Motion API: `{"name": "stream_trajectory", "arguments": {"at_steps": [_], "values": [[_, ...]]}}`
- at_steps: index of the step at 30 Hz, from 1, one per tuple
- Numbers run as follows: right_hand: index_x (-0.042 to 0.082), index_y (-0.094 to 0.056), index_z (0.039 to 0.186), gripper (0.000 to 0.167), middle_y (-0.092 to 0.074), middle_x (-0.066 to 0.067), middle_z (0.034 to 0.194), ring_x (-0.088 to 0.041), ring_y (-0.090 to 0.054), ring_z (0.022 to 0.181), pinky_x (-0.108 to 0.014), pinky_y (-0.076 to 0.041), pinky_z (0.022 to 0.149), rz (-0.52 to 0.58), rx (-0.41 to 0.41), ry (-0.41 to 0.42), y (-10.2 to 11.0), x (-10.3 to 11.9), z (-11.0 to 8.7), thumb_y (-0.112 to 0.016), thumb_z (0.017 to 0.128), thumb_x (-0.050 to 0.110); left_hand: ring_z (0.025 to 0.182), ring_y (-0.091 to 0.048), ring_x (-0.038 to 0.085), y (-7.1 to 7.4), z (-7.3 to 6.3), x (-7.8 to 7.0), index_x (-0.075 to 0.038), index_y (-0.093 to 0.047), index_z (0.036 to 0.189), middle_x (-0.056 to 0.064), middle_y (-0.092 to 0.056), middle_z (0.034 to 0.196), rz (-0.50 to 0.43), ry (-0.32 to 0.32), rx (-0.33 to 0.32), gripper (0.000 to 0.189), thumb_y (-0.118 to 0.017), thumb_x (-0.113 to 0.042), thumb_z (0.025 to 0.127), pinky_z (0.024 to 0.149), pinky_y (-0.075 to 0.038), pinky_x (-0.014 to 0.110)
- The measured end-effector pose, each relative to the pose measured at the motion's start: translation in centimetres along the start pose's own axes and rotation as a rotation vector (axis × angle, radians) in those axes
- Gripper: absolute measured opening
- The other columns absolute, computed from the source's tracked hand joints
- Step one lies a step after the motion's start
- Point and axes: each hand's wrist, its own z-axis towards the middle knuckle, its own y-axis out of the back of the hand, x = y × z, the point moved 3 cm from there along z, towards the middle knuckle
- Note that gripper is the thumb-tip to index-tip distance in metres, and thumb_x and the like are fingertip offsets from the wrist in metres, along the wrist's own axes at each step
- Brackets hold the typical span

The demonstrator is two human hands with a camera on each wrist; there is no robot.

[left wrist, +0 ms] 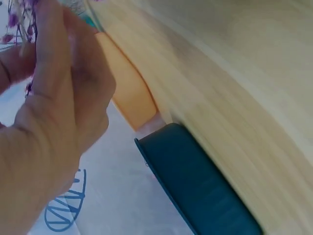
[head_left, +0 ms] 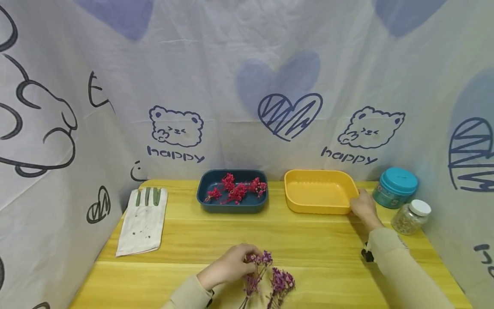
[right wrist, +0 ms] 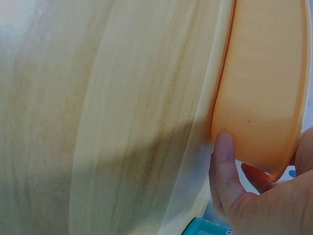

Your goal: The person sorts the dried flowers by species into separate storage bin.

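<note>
My left hand pinches a sprig of purple dried flowers at the near edge of the wooden table. In the left wrist view the fingers curl round the thin stems of the purple flowers. A second purple bunch lies just to the right. My right hand grips the near right corner of the empty yellow tray. In the right wrist view the thumb presses the outer wall of the yellow tray while the fingers hook over its rim.
A dark blue tray holding red dried flowers stands left of the yellow one. A white glove lies at the left. A teal-lidded jar and a white-capped glass jar stand at the right. Printed cloth walls enclose the table.
</note>
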Motion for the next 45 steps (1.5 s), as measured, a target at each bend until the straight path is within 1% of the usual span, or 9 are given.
{"name": "stream_trajectory", "arguments": {"at_steps": [2, 6, 9, 17, 21, 26, 32, 39, 45], "values": [[-0.018, -0.038, 0.145, 0.055, -0.054, -0.037, 0.124, -0.03, -0.063, 0.079, -0.027, -0.057, 0.055, 0.001, 0.0, 0.0, 0.0, 0.0, 0.1, -0.04, 0.095, 0.005, 0.124, -0.062, 0.036, 0.4, 0.0, -0.3, -0.006, -0.071, 0.125, 0.02, -0.065, 0.138, -0.02, -0.019, -0.036, 0.033, -0.067, -0.005, 0.092, 0.099, -0.056, 0.052], [-0.018, -0.037, 0.147, 0.057, -0.053, -0.037, 0.126, -0.029, -0.063, 0.079, -0.027, -0.057, 0.056, 0.007, 0.01, -0.008, 0.1, -0.1, 0.2, -0.039, 0.095, 0.005, 0.097, -0.067, 0.023, 1.1, 0.2, -0.8, -0.002, -0.066, 0.127, 0.024, -0.061, 0.14, -0.148, -0.023, -0.067, 0.035, -0.063, -0.002, 0.092, 0.08, -0.061, 0.042], [-0.017, -0.036, 0.148, 0.058, -0.053, -0.036, 0.126, -0.03, -0.064, 0.08, -0.027, -0.057, 0.056, 0.014, 0.018, -0.012, 0.1, -0.1, 0.2, -0.039, 0.095, 0.005, 0.083, -0.065, 0.015, 1.5, 0.6, -1.2, 0.0, -0.063, 0.13, 0.024, -0.059, 0.139, -0.243, -0.015, -0.079, 0.038, -0.061, -0.002, 0.093, 0.072, -0.062, 0.035], [-0.017, -0.038, 0.146, 0.056, -0.054, -0.036, 0.126, -0.032, -0.064, 0.086, -0.027, -0.058, 0.057, 0.033, 0.015, -0.007, 0.1, -0.2, 0.2, -0.039, 0.095, 0.006, 0.092, -0.067, 0.014, 2.6, 2.6, -2.3, 0.001, -0.06, 0.132, 0.017, -0.055, 0.126, -0.361, -0.022, -0.124, 0.036, -0.065, -0.005, 0.097, 0.083, -0.065, 0.033], [-0.016, -0.04, 0.145, 0.054, -0.055, -0.035, 0.125, -0.031, -0.064, 0.085, -0.026, -0.057, 0.057, 0.037, 0.004, -0.005, 0.1, -0.3, 0.1, -0.04, 0.096, 0.006, 0.092, -0.067, 0.014, 3.1, 4.1, -2.9, 0.003, -0.056, 0.136, 0.015, -0.05, 0.122, -0.438, -0.018, -0.144, 0.039, -0.065, -0.004, 0.099, 0.086, -0.065, 0.033], [-0.017, -0.04, 0.144, 0.052, -0.055, -0.037, 0.125, -0.028, -0.065, 0.081, -0.027, -0.059, 0.058, 0.048, 0.014, 0.002, 0.1, -0.3, 0.0, -0.039, 0.098, 0.007, 0.091, -0.067, 0.012, 3.7, 6.0, -4.0, 0.004, -0.055, 0.138, 0.024, -0.051, 0.135, -0.48, -0.014, -0.188, 0.038, -0.063, -0.001, 0.101, 0.087, -0.066, 0.032], [-0.017, -0.042, 0.141, 0.049, -0.055, -0.036, 0.125, -0.024, -0.065, 0.078, -0.03, -0.062, 0.061, 0.078, 0.025, -0.007, 0.2, -0.2, -0.3, -0.04, 0.098, 0.007, 0.098, -0.068, 0.015, 4.5, 8.5, -5.4, 0.001, -0.054, 0.14, 0.025, -0.048, 0.139, -0.563, 0.014, -0.223, 0.037, -0.061, -0.001, 0.104, 0.099, -0.063, 0.04], [-0.016, -0.043, 0.138, 0.046, -0.055, -0.035, 0.121, -0.026, -0.065, 0.079, -0.032, -0.063, 0.061, 0.074, 0.021, -0.018, 0.3, -0.2, -0.2, -0.04, 0.099, 0.008, 0.089, -0.068, 0.012, 5.3, 11.6, -6.4, -0.002, -0.051, 0.139, 0.011, -0.049, 0.121, -0.655, 0.06, -0.291, 0.04, -0.063, -0.003, 0.102, 0.099, -0.063, 0.036], [-0.016, -0.043, 0.14, 0.047, -0.055, -0.035, 0.123, -0.029, -0.065, 0.083, -0.032, -0.064, 0.062, 0.087, 0.023, -0.024, 0.3, -0.2, -0.2, -0.039, 0.099, 0.007, 0.092, -0.068, 0.013, 5.7, 14.5, -7.1, -0.002, -0.044, 0.147, 0.011, -0.053, 0.117, -0.695, 0.075, -0.342, 0.048, -0.06, -0.003, 0.102, 0.101, -0.062, 0.037]]}}
